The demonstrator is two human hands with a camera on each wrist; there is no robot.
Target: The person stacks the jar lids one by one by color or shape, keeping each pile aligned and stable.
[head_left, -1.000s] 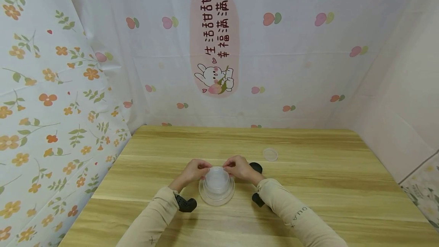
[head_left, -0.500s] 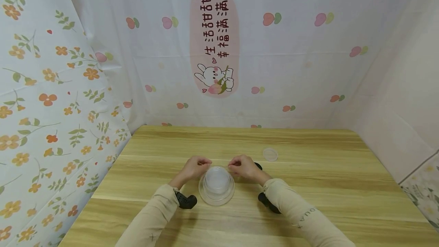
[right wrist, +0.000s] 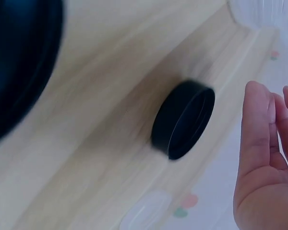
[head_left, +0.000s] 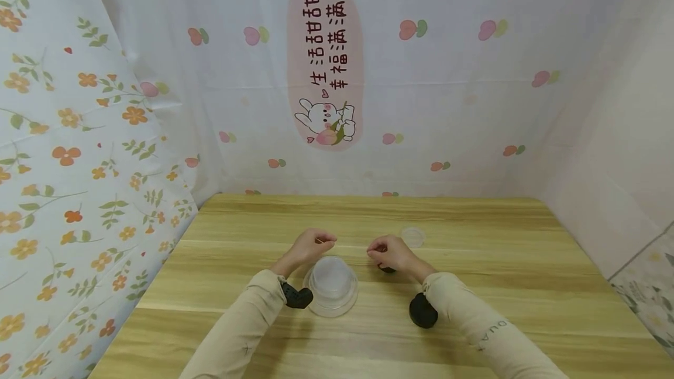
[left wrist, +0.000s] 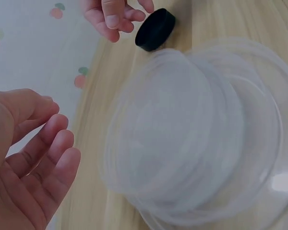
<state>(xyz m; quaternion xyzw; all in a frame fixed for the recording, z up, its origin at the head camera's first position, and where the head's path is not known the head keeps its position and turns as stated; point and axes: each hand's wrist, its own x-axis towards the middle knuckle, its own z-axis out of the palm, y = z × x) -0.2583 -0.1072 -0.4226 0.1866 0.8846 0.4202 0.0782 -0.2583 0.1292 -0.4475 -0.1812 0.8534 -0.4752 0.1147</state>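
The clear stack [head_left: 332, 278] is left standing unheld, the left hand [head_left: 309, 247] and right hand [head_left: 396, 254] now moved off, loosely bent and empty.

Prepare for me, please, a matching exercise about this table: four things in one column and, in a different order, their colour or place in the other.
Things:
1. Stack
2. Disc
3. Cap
4. Sleeves

Colour or place:
A. black, near the right hand
B. beige, on both arms
C. translucent, close to the left hand
D. clear and flat, beyond the right hand

Right pairs: 1-C, 2-D, 3-A, 4-B
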